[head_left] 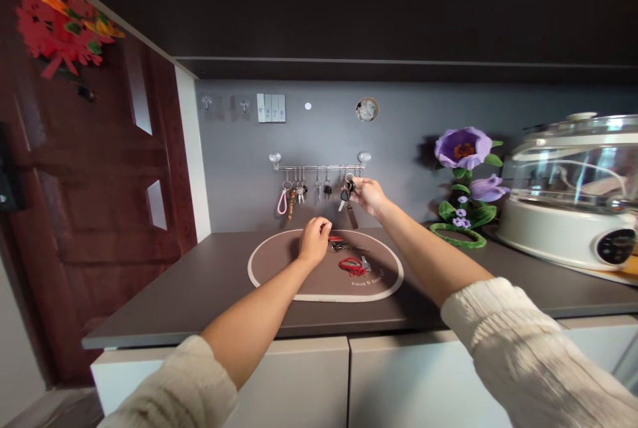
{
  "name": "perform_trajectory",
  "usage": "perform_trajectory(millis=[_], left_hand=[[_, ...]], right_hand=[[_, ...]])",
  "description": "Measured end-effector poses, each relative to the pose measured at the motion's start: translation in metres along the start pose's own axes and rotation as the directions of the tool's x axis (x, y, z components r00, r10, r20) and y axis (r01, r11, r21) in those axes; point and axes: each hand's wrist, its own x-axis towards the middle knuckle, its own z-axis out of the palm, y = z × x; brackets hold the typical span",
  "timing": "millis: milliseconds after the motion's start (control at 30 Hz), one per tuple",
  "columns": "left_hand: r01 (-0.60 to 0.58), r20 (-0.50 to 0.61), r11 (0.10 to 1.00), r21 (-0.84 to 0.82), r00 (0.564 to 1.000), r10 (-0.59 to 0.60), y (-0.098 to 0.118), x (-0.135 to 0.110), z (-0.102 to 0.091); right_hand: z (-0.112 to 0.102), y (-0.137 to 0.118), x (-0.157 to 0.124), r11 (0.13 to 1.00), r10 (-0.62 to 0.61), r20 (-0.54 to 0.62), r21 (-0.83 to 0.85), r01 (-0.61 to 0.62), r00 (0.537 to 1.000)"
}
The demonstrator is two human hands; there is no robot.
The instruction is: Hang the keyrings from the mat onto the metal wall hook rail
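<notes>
My right hand (369, 194) is raised to the right end of a chrome key rail (319, 167) on the grey wall, fingers pinched on a black key fob (351, 186) hanging there. My left hand (314, 239) rests curled on an oval brown mat (279, 275), its fingers closed on a bunch of keys with a red tag (337, 240). A second bunch with a red strap (353, 266) lies on the mat just right of that hand. Several other keys, one on a pink loop (282, 202), hang along the rail.
A dark countertop (199, 288) over white cabinets (309, 375). A knitted purple flower (463, 149) stands at the right, beside a white appliance with a clear lid (568, 195). A dark red door (90, 202) is at the left. Wall switches (271, 108) sit above the rail.
</notes>
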Motion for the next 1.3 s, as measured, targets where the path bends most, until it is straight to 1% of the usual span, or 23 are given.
perform_trajectory(millis=[100, 200, 367, 500, 700, 867, 1133, 1300], left_hand=[[0.014, -0.006, 1.000, 0.001, 1.000, -0.014, 0.000, 0.000, 0.000], [0.023, -0.018, 1.000, 0.005, 1.000, -0.023, 0.000, 0.000, 0.000], [0.026, -0.021, 1.000, 0.002, 0.999, -0.026, -0.002, 0.000, 0.000], [0.033, -0.029, 0.999, -0.011, 0.999, -0.033, -0.003, 0.001, 0.000], [0.040, -0.033, 0.999, -0.023, 0.999, -0.041, -0.003, 0.002, -0.001], [0.036, -0.037, 0.999, -0.019, 0.999, -0.036, -0.004, 0.002, -0.001], [0.036, -0.040, 0.999, -0.022, 0.999, -0.037, -0.005, 0.003, 0.000], [0.030, -0.043, 0.999, -0.029, 0.999, -0.032, -0.006, 0.003, 0.000]], right_hand=[[0.006, -0.001, 0.012, 1.000, 0.021, -0.077, -0.011, -0.021, 0.997], [0.014, -0.001, 0.020, 0.998, 0.066, -0.177, -0.012, -0.070, 0.982], [0.026, 0.002, 0.029, 0.991, 0.125, -0.322, -0.003, -0.133, 0.939], [0.027, 0.008, 0.035, 0.988, 0.145, -0.385, 0.009, -0.153, 0.911], [0.023, 0.015, 0.042, 0.990, 0.134, -0.404, 0.022, -0.137, 0.905], [0.023, 0.019, 0.044, 0.989, 0.133, -0.404, -0.004, -0.147, 0.905], [0.018, 0.032, 0.043, 0.991, 0.090, -0.341, -0.067, -0.120, 0.936], [0.014, 0.037, 0.043, 0.991, 0.040, -0.329, -0.110, -0.081, 0.943]])
